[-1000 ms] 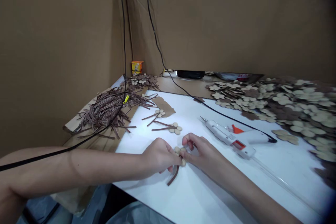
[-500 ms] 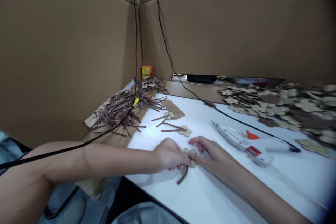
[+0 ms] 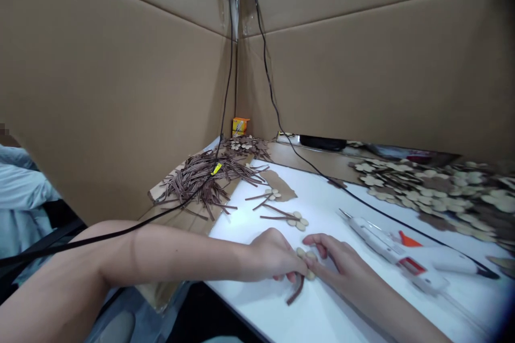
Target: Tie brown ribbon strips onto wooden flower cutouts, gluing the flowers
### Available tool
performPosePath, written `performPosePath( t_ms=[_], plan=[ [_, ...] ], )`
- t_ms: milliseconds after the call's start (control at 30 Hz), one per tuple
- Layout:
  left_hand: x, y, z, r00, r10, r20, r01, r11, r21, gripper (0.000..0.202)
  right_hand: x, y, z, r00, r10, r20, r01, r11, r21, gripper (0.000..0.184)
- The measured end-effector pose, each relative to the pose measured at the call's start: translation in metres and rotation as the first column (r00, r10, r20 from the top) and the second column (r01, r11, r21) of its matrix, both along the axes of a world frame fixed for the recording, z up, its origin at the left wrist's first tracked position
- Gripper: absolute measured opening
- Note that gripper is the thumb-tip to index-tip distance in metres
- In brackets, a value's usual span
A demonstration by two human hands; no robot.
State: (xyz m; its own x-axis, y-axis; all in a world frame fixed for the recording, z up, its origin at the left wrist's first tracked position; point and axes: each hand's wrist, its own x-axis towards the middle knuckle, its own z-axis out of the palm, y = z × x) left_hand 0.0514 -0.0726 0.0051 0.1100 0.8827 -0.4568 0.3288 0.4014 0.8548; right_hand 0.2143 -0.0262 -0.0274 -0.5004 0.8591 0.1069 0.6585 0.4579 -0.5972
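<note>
Over the white board, both my hands meet at one small cream flower-shaped piece [image 3: 301, 253]. My left hand [image 3: 276, 254] is closed, its thumb and fingers pinching the flower's near left side. From beneath those fingers a brown strip [image 3: 296, 290] curves toward me. My right hand [image 3: 336, 262] presses its thumb on the flower's right side, with the index finger bent above it. The fingers cover much of the flower. Just beyond my hands lies a cream flower with brown strips [image 3: 298, 221], and a similar flower [image 3: 272, 193] sits farther back.
A white glue gun [image 3: 402, 252] with an orange trigger lies to the right. Brown strips [image 3: 201, 174] are heaped at left, flower cutouts [image 3: 434, 187] at right. A black cable [image 3: 161, 213] crosses over my left forearm. Cardboard walls [image 3: 362, 75] enclose the back; an orange box [image 3: 240, 126] stands in the corner.
The camera view has shifted, so everything appears lower and farther right. Both hands keep their hold on the flower, with little visible change in their grip.
</note>
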Motion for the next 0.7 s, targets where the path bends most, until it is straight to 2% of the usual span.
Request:
performPosePath(
  t_ms=[167,267,467,700],
  plan=[
    [0.001,0.004,-0.007,1.0,0.018,-0.007,-0.018,1.0,-0.009,0.024,-0.001,0.001,-0.006,0.999,-0.005,0.035,0.003,0.999,0.045,0.024],
    [0.004,0.007,-0.008,0.999,0.044,-0.02,-0.044,0.999,-0.025,0.026,-0.002,0.001,-0.005,0.999,0.0,0.047,-0.003,0.999,0.051,0.02],
    [0.005,0.007,-0.011,0.998,0.055,-0.019,-0.055,0.998,-0.014,0.025,-0.004,0.001,0.001,1.0,-0.024,-0.014,0.023,1.0,-0.014,0.031],
    [0.003,0.006,-0.009,0.999,0.042,0.016,-0.042,0.999,-0.03,0.027,-0.006,0.002,-0.002,0.999,-0.03,0.024,0.03,1.0,-0.008,0.037]
  ],
)
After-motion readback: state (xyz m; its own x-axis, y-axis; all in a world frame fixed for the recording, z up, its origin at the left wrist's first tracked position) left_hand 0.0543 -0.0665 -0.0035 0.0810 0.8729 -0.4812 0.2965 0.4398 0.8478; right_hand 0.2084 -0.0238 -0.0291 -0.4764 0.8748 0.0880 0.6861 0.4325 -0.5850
